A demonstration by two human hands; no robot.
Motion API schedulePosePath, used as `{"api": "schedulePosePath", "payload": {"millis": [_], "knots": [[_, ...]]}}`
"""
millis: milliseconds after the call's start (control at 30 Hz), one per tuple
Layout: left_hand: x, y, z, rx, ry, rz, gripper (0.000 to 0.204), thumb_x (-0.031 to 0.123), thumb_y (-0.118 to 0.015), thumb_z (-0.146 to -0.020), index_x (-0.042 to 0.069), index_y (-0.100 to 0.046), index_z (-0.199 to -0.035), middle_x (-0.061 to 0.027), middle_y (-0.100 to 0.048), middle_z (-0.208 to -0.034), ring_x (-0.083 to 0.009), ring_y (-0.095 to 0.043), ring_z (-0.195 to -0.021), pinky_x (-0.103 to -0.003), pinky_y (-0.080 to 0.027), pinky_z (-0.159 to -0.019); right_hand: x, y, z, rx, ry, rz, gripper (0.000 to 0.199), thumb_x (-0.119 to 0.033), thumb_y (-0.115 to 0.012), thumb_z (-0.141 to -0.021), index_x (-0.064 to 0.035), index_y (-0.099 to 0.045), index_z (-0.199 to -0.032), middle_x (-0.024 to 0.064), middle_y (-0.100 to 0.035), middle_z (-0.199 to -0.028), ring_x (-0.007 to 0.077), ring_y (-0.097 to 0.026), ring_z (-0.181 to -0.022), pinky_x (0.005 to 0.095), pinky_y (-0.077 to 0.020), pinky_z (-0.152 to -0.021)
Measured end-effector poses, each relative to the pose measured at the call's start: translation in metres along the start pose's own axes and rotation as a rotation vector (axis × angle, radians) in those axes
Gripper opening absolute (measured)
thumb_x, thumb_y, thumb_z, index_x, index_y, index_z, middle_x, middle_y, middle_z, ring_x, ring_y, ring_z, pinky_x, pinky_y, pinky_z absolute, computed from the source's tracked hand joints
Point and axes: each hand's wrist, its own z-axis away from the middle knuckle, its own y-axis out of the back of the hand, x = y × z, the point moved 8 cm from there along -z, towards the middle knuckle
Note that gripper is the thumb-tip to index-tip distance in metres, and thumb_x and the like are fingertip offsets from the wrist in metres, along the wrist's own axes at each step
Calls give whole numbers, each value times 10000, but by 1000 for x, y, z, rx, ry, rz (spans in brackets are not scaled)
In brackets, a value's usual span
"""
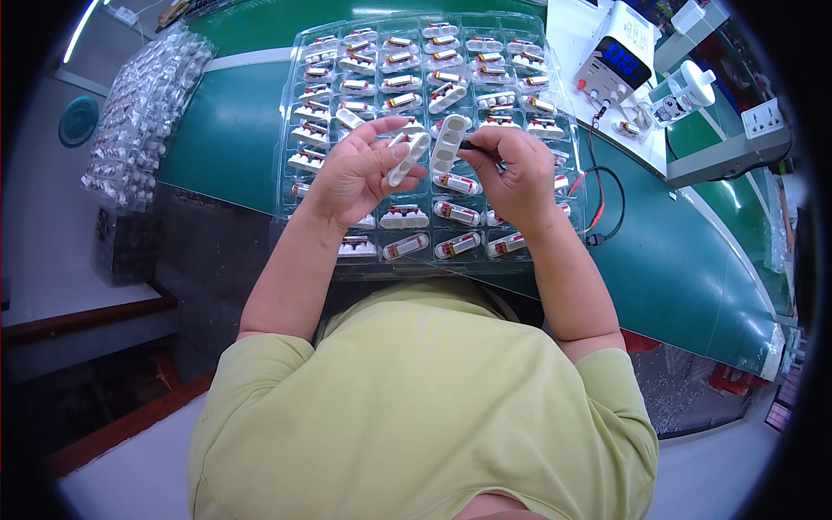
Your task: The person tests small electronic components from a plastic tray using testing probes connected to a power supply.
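Observation:
My left hand [354,172] holds a white oblong plastic shell [407,158] between thumb and fingers, with another small white piece near its fingertips. My right hand [518,178] holds a second white oblong shell [447,144] upright, together with a thin black probe or wire [475,146]. Both hands hover close together over a clear plastic tray [296,186]. The tray's pockets hold several white shells with small cylindrical cells and red wires [457,213].
The tray lies on a green conveyor belt [685,251]. A white bench power supply [617,62] stands at the back right, with black and red leads [607,195] trailing toward me. A bag of stacked trays [143,113] lies at the left. A socket strip [763,120] sits far right.

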Motion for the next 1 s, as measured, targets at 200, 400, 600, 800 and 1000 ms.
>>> {"api": "schedulePosePath", "payload": {"millis": [200,400,600,800,1000], "knots": [[-9,-4,-1,-60,86,189,298,19,-564,-892,-4,-492,-1181,-163,-624,-1051,-247,-682,-932,-357,-610,-772,0,-2,1,-20,3,11,181,-115,-785,-735,-74,-643,-839,46,-660,-730,225,-645,-623,333,-492,-564],[6,-21,3,27,-199,-509,533,8,-704,-751,87,-533,-1250,-60,-590,-1093,-82,-521,-738,-210,-448,-641,10,-14,5,-192,-229,-127,149,-123,-756,-765,-43,-642,-817,69,-643,-676,202,-631,-572,310,-480,-529],[7,-49,6,-67,-417,-849,635,12,-733,-767,151,-514,-1347,3,-568,-996,-44,-524,-818,-198,-433,-700,24,-27,12,-342,-472,-333,147,-161,-685,-830,-22,-641,-813,103,-636,-671,203,-618,-574,313,-462,-529],[10,-57,9,-105,-462,-957,437,57,-724,-773,71,-617,-1197,-26,-649,-1026,-91,-575,-858,-242,-465,-764,26,-44,21,-570,-546,-368,232,-222,-584,-931,-6,-609,-853,65,-563,-671,145,-498,-622,307,-427,-592],[2,-45,5,-46,-348,-962,397,45,-710,-741,69,-650,-1133,14,-631,-917,-66,-545,-802,-223,-444,-718,27,-53,24,-591,-564,-350,274,-266,-556,-940,-16,-636,-859,121,-617,-725,249,-576,-669,358,-460,-628]]}}
